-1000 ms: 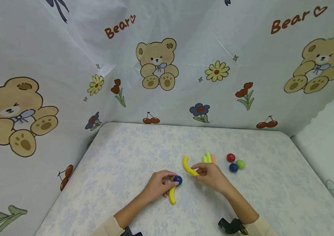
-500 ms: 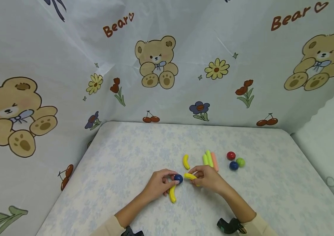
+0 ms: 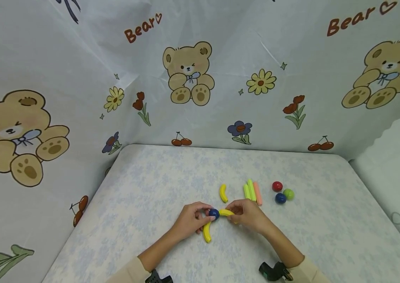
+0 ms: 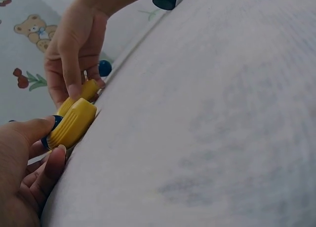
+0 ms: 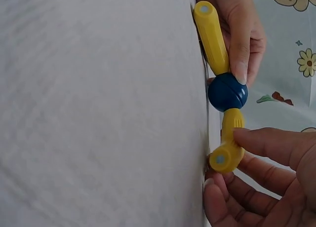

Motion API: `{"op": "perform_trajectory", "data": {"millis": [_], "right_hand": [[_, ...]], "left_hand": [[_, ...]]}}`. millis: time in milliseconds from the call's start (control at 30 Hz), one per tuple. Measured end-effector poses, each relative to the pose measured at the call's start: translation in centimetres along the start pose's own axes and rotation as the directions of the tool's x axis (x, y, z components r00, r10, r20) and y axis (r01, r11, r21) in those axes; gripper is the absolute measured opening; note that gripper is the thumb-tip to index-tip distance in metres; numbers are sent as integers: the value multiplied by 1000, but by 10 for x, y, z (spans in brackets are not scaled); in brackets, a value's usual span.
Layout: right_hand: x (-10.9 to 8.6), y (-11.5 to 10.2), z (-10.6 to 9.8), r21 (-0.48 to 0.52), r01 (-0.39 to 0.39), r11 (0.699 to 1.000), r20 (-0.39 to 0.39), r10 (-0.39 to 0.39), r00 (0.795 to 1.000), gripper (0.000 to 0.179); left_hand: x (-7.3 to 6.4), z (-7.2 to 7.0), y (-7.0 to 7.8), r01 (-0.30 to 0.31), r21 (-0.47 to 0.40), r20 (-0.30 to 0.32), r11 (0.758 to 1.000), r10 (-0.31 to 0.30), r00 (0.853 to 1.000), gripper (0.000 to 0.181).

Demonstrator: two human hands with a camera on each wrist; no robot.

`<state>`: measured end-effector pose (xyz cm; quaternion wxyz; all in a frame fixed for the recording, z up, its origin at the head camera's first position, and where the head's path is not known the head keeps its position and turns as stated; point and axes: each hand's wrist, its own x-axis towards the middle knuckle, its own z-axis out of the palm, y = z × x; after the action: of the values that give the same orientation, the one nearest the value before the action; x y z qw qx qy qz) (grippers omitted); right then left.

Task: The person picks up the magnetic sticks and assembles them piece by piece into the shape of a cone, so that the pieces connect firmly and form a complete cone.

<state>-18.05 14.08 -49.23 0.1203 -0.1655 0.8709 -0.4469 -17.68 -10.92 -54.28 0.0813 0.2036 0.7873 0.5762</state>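
My left hand [image 3: 188, 221] pinches a dark blue ball [image 3: 214, 214] between thumb and fingers, low over the table. A curved yellow rod [image 3: 206, 232] with ridged sides extends from that ball toward me. My right hand [image 3: 248, 214] pinches a second curved yellow rod [image 3: 225, 212] on the ball's right. In the right wrist view, this rod's [image 5: 233, 119] tip meets the blue ball [image 5: 227, 92], with the first rod [image 5: 212, 37] on the opposite side. Pale discs show in the rods' free ends. The left wrist view has the ball mostly hidden by fingers and a rod [image 4: 74, 123].
Another curved yellow rod [image 3: 223, 193] lies beyond my hands. Straight light-green rods [image 3: 249, 190] and a salmon-pink rod [image 3: 257, 193] lie behind my right hand. Farther right sit a red ball [image 3: 277, 186], a green ball [image 3: 288, 194] and another blue ball [image 3: 280, 198]. A bear-printed curtain [image 3: 150, 129] borders the table.
My right hand has drawn one yellow rod away from the rod left lying behind, then moved it left until it meets the blue ball. My left hand has kept its hold.
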Motion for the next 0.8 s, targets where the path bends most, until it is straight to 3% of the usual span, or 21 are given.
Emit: {"op": "perform_trajectory", "data": {"millis": [100,233,433,600,800], "right_hand": [[-2,-1,-3,-86,19,996,-12,-20,1000,16],[-4,-4,-9,-146,-24,989,8,26,1000,17],[-7,-3,-13,-84,-98,992,70,104,992,15],[-7,1,-9,-52,-76,996,92,81,992,14],[-4,3,-9,-86,-35,996,65,40,997,14]], "left_hand": [[1,1,2,4,4,-8,1000,-4,1000,25],[3,1,4,17,18,-13,1000,-17,1000,24],[3,-1,4,68,16,19,998,-68,998,25],[1,-7,6,136,5,86,991,-135,987,25],[4,-11,12,149,33,129,988,-152,980,26]]}}
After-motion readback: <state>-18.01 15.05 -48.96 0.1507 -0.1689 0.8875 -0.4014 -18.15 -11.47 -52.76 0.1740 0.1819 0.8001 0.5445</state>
